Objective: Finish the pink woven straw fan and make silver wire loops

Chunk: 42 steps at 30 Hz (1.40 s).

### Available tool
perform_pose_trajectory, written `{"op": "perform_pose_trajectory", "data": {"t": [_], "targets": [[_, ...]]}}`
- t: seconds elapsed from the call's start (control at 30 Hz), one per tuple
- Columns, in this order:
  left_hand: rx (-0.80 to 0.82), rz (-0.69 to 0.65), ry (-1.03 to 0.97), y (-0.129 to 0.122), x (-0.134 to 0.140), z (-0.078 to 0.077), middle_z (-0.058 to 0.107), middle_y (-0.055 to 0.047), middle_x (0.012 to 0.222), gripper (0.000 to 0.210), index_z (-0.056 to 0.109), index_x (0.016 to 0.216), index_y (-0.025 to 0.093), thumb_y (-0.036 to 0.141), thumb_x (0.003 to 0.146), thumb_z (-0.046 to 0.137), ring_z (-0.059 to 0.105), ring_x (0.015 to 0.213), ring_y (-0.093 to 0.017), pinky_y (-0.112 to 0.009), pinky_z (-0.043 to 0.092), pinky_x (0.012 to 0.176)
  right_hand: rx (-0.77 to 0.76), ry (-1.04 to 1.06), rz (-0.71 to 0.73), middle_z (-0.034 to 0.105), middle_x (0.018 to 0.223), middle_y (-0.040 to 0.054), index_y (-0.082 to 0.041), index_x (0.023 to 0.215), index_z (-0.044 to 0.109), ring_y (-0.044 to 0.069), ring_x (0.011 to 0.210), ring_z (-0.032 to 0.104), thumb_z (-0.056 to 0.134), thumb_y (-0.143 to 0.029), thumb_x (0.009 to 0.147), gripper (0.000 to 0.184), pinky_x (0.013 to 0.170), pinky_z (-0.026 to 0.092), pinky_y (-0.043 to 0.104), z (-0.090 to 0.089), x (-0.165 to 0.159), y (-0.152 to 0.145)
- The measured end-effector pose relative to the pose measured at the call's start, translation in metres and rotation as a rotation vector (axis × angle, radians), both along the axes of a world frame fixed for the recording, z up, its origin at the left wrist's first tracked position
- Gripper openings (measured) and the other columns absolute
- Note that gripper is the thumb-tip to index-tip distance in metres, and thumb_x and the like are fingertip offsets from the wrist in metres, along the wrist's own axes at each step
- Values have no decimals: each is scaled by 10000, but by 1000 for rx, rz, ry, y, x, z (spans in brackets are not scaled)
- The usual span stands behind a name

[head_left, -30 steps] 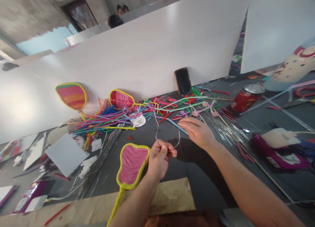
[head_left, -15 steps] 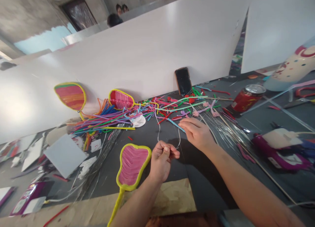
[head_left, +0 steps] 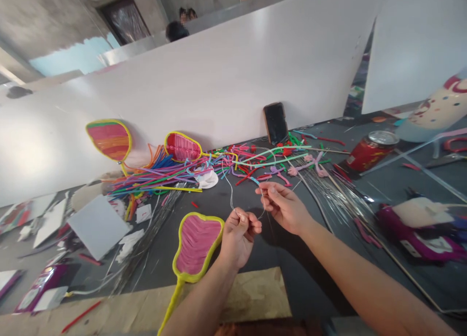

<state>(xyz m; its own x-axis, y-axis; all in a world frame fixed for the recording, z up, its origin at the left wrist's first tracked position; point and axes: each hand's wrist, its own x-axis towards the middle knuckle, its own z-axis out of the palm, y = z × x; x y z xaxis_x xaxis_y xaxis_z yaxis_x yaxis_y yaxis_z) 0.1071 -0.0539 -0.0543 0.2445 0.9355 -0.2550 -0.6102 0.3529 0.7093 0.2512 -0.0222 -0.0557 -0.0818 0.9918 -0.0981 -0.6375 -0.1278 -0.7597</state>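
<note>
A thin pale wire (head_left: 231,192) curves up from my left hand (head_left: 238,236), whose thumb and fingers are pinched on it. On its other side the wire bends toward my right hand (head_left: 286,207), where the thumb and forefinger close on it a little higher up. Left of my left hand lies a pink paddle-like shape (head_left: 199,243) edged in fuzzy yellow, its yellow stem running under my left forearm. Beyond both hands spreads a heap of coloured pipe cleaners (head_left: 156,175), with a crumpled white piece (head_left: 207,179) at its near side.
Two more yellow-edged shapes, one striped (head_left: 111,141) and one red-pink (head_left: 183,147), lean near the white partition (head_left: 219,88). A phone (head_left: 276,123) stands against it. To the right are a red can (head_left: 372,153), loose wires (head_left: 339,200) and a purple device (head_left: 419,234).
My right hand has moved down and left toward my left hand, and its fingertips now pinch the wire. My left hand keeps its pinch almost in place. The view has shifted slightly.
</note>
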Motion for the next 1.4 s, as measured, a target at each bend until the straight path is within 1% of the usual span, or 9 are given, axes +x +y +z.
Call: {"op": "perform_pose_trajectory", "data": {"t": [0.17, 0.3, 0.5, 0.67, 0.8, 0.93, 1.1, 1.23, 1.4], "targets": [[-56, -47, -21, -3, 4, -4, 592, 13, 694, 312, 465, 704, 164, 258, 672, 762, 583, 597, -74, -166, 475, 552, -19, 89, -10, 650, 803, 1, -240, 817, 687, 50, 508, 404, 750, -317, 678, 172, 442, 318, 193, -1, 3, 2], [-116, -51, -25, -3, 5, -7, 589, 17, 698, 325, 470, 724, 165, 263, 658, 774, 586, 607, -68, -151, 490, 561, -15, 101, 14, 647, 801, 0, -238, 808, 687, 52, 496, 379, 745, -314, 678, 161, 433, 297, 201, -2, 5, 4], [-162, -79, -60, -4, 6, -6, 591, 13, 701, 339, 465, 712, 156, 246, 645, 785, 586, 603, -55, -129, 504, 568, -25, 148, 58, 575, 718, -22, -218, 709, 647, 46, 485, 338, 752, -291, 675, 132, 426, 277, 188, -2, 5, 4], [-159, -91, -64, -4, 7, -9, 588, 9, 706, 340, 457, 715, 155, 223, 646, 783, 590, 613, -57, -130, 507, 585, -25, 212, -1, 550, 711, -21, -209, 690, 627, 46, 492, 323, 757, -260, 669, 141, 430, 284, 185, -6, 2, 5], [-121, -83, -48, -3, 6, -12, 592, 8, 713, 315, 457, 709, 157, 229, 673, 762, 595, 623, -65, -146, 502, 595, -23, 138, -38, 569, 721, -9, -213, 707, 657, 52, 503, 338, 745, -280, 686, 113, 437, 289, 196, -8, 2, 6], [-42, -29, -20, -2, 5, -11, 609, 4, 733, 296, 454, 693, 158, 233, 698, 740, 607, 644, -79, -174, 495, 615, -19, -3, 12, 621, 761, 26, -201, 773, 696, 57, 505, 374, 739, -357, 687, 183, 437, 272, 214, -7, 5, 6], [-7, 37, 45, 0, 5, -11, 623, 2, 728, 297, 461, 697, 158, 254, 695, 742, 622, 657, -99, -217, 501, 649, -23, -130, 34, 661, 761, 49, -174, 750, 706, 43, 474, 367, 737, -369, 679, 211, 433, 227, 222, -4, 5, 3], [-15, 33, 59, -1, 6, -13, 630, 1, 719, 305, 459, 710, 161, 277, 696, 740, 625, 637, -103, -220, 496, 629, -33, -148, 10, 674, 730, 45, -177, 720, 697, 41, 459, 368, 727, -343, 685, 172, 432, 217, 222, -7, 4, 3], [-16, 13, 56, -3, 8, -14, 637, 1, 723, 303, 458, 709, 160, 283, 703, 735, 633, 642, -105, -210, 493, 619, -56, -114, -38, 649, 659, 20, -177, 650, 670, 47, 462, 380, 734, -320, 659, 157, 427, 226, 218, -10, 4, 5]]}}
